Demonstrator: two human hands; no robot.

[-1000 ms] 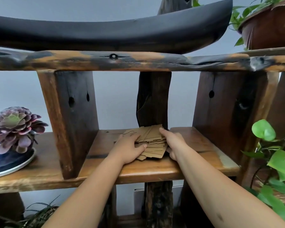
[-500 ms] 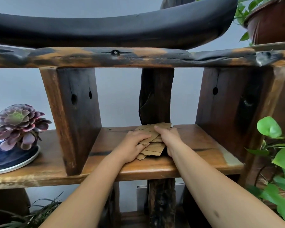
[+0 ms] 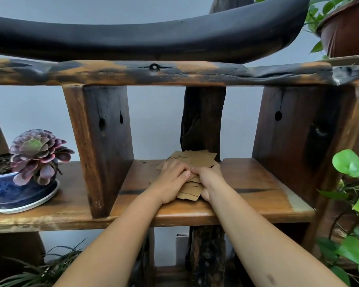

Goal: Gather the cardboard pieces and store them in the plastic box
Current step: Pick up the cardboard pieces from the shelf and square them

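Note:
A loose pile of brown cardboard pieces (image 3: 193, 158) lies on the wooden shelf (image 3: 253, 189), in front of a dark upright post. My left hand (image 3: 171, 183) presses on the pile from the left, fingers laid over the top. My right hand (image 3: 207, 180) closes on it from the right, and the fingertips of both hands meet above the pile. The middle of the pile is hidden under my hands; its far corners and near edge stick out. No plastic box is in view.
A purple succulent (image 3: 36, 151) in a blue pot (image 3: 13, 187) stands on the shelf at left, beyond a thick wooden divider (image 3: 104, 146). A second divider (image 3: 298, 137) bounds the bay at right. Green leaves (image 3: 348, 162) hang at right. A low beam (image 3: 153, 72) runs overhead.
Both hands have slid together over the pile until their fingertips meet, squeezing the spread pieces into a tighter stack. The camera has moved closer.

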